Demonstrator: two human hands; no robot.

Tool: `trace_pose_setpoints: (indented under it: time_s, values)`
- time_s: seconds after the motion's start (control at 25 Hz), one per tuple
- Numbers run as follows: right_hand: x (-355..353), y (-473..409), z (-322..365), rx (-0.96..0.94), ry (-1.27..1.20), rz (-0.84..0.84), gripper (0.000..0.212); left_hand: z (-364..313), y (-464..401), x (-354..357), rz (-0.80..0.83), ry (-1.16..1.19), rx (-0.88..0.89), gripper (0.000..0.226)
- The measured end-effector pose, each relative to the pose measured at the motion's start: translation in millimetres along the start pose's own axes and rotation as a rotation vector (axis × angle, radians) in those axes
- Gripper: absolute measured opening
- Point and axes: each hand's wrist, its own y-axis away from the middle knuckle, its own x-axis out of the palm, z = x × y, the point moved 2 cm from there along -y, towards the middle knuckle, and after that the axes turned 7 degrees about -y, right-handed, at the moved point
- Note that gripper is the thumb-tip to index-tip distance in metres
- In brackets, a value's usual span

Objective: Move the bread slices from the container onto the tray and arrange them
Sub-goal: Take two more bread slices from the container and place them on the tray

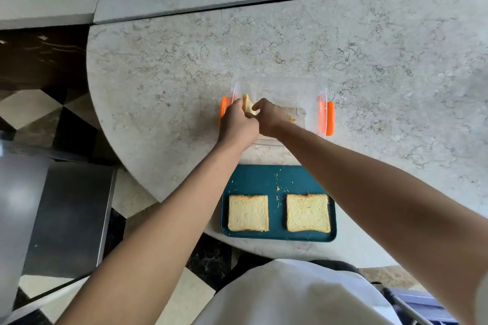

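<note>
A stone table point(369, 66) carries the teal tray point(253, 179), near, with two bread slices point(248, 213) flat along its near edge. Beyond it sits the clear container point(295, 92). Both the left hand point(237, 124) and the right hand point(269, 117) pinch a third slice point(248, 104) at the container's left end. Lifting it level, held lightly by the crust, should avoid tearing.

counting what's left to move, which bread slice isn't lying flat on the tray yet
The pale bread slice held up over the clear plastic container by the left hand and right hand. The two other slices lie flat on the teal tray.
</note>
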Motion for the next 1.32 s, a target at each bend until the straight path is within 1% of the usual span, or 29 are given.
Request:
trace_pose_setpoints:
  time_s: [0.08, 0.16, 0.24, 0.28, 0.32, 0.4, 0.44, 0.48, 0.64, 0.72, 0.84, 0.92, 1.0, 1.04, 1.12, 1.2, 1.32]
  values:
    - [-1, -1, -4, -0.007, -0.031, 0.006, 0.055, -3, -3, 3, -0.023, -0.018, -0.024, 0.044]
    - [-6, -1, -11, 0.005, -0.118, 0.000, 0.051, -7, -6, 8, -0.047, -0.063, -0.037, 0.038]
    - [-10, 0, -17, 0.027, -0.222, -0.006, 0.050, -11, -7, 16, -0.073, -0.203, -0.028, 0.035]
    - [-14, -1, -20, 0.037, -0.246, -0.023, 0.049, -14, -7, 19, -0.104, -0.333, 0.017, 0.035]
    - [-17, -3, -23, 0.052, -0.255, -0.046, 0.047, -16, -7, 23, -0.135, -0.479, 0.109, 0.040]
    - [-22, -7, -29, 0.099, -0.285, -0.074, 0.041, -17, -8, 31, -0.173, -0.772, 0.346, 0.062]
    - [-24, -8, -32, 0.122, -0.295, -0.078, 0.039, -17, -10, 34, -0.174, -0.865, 0.409, 0.069]
    - [-27, -9, -35, 0.140, -0.292, -0.081, 0.037, -18, -15, 37, -0.176, -0.918, 0.417, 0.071]
    - [-29, -11, -41, 0.138, -0.210, -0.090, 0.023, -23, -34, 41, -0.225, -0.939, 0.296, 0.066]
    - [-28, -11, -39, 0.118, -0.165, -0.101, 0.015, -21, -38, 43, -0.207, -0.921, 0.255, 0.065]
    - [-29, -7, -35, 0.097, -0.135, -0.112, 0.014, -15, -37, 43, -0.163, -0.901, 0.251, 0.061]
    - [-34, 0, -31, 0.080, -0.149, -0.155, 0.020, -18, -33, 37, -0.199, -0.829, 0.308, 0.051]
    - [-43, 15, -26, 0.044, -0.178, -0.237, 0.026, -25, -23, 25, -0.300, -0.683, 0.381, 0.042]
    - [-48, 25, -24, 0.011, -0.203, -0.285, 0.025, -27, -16, 16, -0.347, -0.586, 0.401, 0.042]
    - [-60, 51, -22, -0.068, -0.270, -0.376, 0.018, -28, 0, -3, -0.389, -0.365, 0.377, 0.048]
    - [-70, 86, -22, -0.133, -0.339, -0.429, 0.016, -20, 20, -26, -0.352, -0.096, 0.306, 0.052]
    - [-75, 137, -38, -0.173, -0.553, -0.424, 0.019, 11, 57, -54, -0.244, 0.428, 0.236, 0.052]
